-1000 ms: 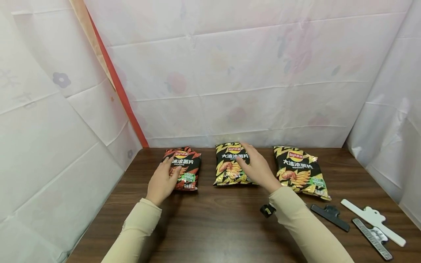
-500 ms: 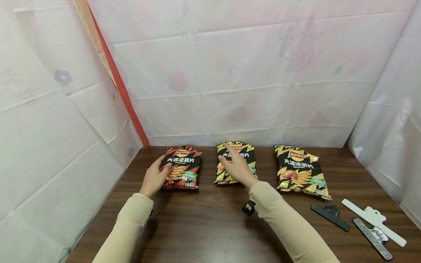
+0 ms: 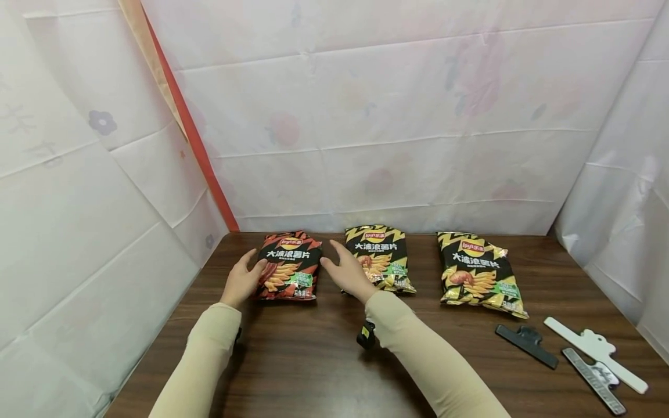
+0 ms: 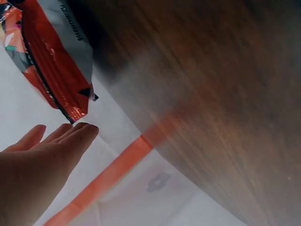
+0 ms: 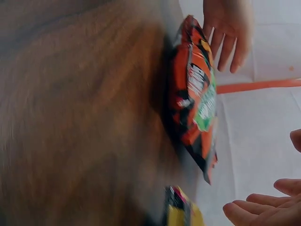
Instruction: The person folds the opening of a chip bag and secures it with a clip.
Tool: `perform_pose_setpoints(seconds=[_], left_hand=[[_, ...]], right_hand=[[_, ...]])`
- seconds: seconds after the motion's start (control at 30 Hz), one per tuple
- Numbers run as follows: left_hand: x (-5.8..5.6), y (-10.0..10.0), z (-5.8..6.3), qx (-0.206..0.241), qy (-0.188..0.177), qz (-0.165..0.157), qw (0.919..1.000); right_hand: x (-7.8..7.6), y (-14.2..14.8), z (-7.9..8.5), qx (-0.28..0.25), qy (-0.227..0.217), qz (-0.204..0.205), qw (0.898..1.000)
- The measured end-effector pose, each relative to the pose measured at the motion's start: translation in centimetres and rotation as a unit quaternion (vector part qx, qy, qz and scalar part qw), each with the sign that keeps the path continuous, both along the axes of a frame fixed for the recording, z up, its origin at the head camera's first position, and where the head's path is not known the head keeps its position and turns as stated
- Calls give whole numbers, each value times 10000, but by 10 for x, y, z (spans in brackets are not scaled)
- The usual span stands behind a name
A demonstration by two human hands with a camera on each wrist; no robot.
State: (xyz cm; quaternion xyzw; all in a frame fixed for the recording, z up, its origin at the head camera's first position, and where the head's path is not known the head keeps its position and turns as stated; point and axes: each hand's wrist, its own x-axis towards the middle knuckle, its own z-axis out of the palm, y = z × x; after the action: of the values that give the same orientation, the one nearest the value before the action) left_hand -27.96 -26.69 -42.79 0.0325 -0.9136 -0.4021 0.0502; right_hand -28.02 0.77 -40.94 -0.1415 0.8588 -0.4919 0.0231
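A red and black bag of potato chips [image 3: 292,264] lies at the left of the back row. My left hand [image 3: 243,280] is at its left edge, fingers extended; in the left wrist view those fingers [image 4: 75,134] lie close to the bag's end, and contact is unclear. Between the red bag and the middle yellow and black chip bag [image 3: 377,251] is my right hand [image 3: 349,271], holding nothing. Its fingers look relaxed in the right wrist view, apart from the red bag [image 5: 197,101]. Part of the middle bag is hidden behind that hand.
Another yellow and black chip bag [image 3: 478,273] lies farther right on the wooden table [image 3: 324,360]. Near the right edge are a black clip [image 3: 527,343], a white clip [image 3: 596,351] and a grey clip [image 3: 593,378]. A white patterned sheet [image 3: 366,116] hangs behind.
My right hand has moved left, from over the middle yellow bag to the gap beside the red one. My left hand has drawn back from over the red bag to its left edge.
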Motion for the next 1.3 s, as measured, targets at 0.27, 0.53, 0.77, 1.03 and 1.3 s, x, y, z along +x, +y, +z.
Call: perform_pose_setpoints(seconds=[0.27,0.53,0.77,1.03,1.3], left_hand=[[-13,-2,-3,-219,-332,3,9992],[-18,-1,-6,-197,-566,42,9982],[-20,-1,-9,-80,-713,-67,9974],[-27,-1,-14,-148,-843,-131,9962],[-29,0,-15,-95,-841,-90,9964]], right_hand=[[1,-17,-11,-106,-553,34,9984],[-1,-27,-19,-293,-887,66,9956],[-6,-33,-28,-466,-1112,45,9927],[-10,-35,-32,-678,-1320,26,9889],[-14,-39,-36,-1073,-1608,4,9811]])
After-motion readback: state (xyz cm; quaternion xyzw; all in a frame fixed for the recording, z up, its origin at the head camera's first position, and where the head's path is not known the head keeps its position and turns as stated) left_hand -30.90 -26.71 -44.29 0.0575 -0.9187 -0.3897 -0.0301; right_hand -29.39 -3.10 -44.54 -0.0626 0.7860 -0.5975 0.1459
